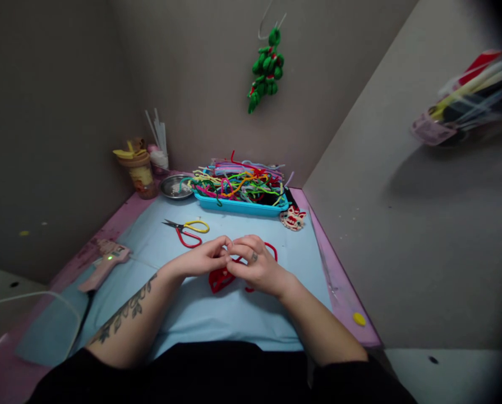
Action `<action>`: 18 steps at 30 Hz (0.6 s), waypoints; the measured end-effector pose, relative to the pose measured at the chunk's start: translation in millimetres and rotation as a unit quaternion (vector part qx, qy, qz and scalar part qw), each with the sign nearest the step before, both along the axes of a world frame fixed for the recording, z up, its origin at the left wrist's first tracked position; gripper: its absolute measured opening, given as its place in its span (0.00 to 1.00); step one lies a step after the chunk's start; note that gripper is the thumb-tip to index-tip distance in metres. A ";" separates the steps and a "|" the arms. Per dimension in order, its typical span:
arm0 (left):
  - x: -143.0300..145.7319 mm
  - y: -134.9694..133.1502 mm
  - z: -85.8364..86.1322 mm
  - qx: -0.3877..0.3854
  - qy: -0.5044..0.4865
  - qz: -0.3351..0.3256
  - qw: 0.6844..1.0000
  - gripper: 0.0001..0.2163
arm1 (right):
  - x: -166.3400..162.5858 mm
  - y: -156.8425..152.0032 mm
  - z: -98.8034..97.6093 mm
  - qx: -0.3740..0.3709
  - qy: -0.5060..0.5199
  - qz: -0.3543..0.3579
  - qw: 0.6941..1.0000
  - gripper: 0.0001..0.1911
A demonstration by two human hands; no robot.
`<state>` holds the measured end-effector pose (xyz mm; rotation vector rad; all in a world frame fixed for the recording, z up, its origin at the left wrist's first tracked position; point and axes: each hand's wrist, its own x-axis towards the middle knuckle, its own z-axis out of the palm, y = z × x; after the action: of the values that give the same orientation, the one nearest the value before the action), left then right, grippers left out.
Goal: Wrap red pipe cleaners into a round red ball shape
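Note:
My left hand (211, 255) and my right hand (253, 261) meet above the middle of the blue-covered table, fingertips pinched together. Between and below them is a red pipe cleaner piece (220, 280), bent into loops, with one strand curving out behind my right hand. Fingers hide part of it, so its full shape is unclear. A ring shows on my right hand. Just beyond my left hand lie scissors (187, 230) with one yellow and one red handle, blades pointing left.
A blue tray (242, 207) of many-coloured pipe cleaners stands at the back, a metal dish (175, 187) beside it. A pink glue gun (105, 264) with a green light lies left. At right are a knitted-looking face ornament (293, 219) and a yellow disc (359, 319). Green pipe-cleaner work (267, 70) hangs above.

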<state>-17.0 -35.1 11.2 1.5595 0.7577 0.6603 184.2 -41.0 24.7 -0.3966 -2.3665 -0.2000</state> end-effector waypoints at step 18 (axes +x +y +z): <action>1.8 -1.6 7.5 0.099 0.058 0.090 0.989 0.10 | -1.5 8.9 -9.0 -0.278 0.087 -0.097 0.952 0.06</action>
<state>-15.2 -36.7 18.8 1.7359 0.9502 0.8024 182.7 -32.1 15.8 -0.8766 -2.1755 0.4093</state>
